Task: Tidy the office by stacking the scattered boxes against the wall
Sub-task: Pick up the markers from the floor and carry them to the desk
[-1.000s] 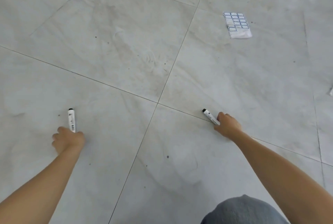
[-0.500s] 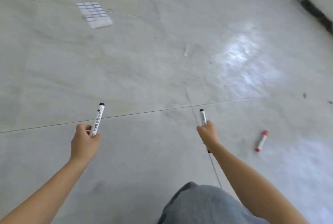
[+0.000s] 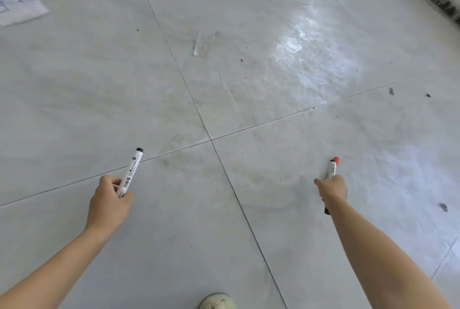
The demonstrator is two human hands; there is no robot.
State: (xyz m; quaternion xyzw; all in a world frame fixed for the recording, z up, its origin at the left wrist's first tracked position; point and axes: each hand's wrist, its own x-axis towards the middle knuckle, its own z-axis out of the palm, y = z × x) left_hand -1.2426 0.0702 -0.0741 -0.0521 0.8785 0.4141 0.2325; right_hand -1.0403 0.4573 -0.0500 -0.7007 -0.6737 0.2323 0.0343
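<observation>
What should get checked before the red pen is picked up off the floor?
1. Left hand grips black pen: ok.
2. Right hand reaches red pen: ok, it is at the pen's near end.
3. Right hand free for it: not ok, a dark pen pokes out below the fist.
4. Red pen gripped: cannot tell.
5. Boxes to stack in sight: not ok, none show.
6. Floor tidy: not ok, a sticker sheet and a paper scrap lie on it.
</observation>
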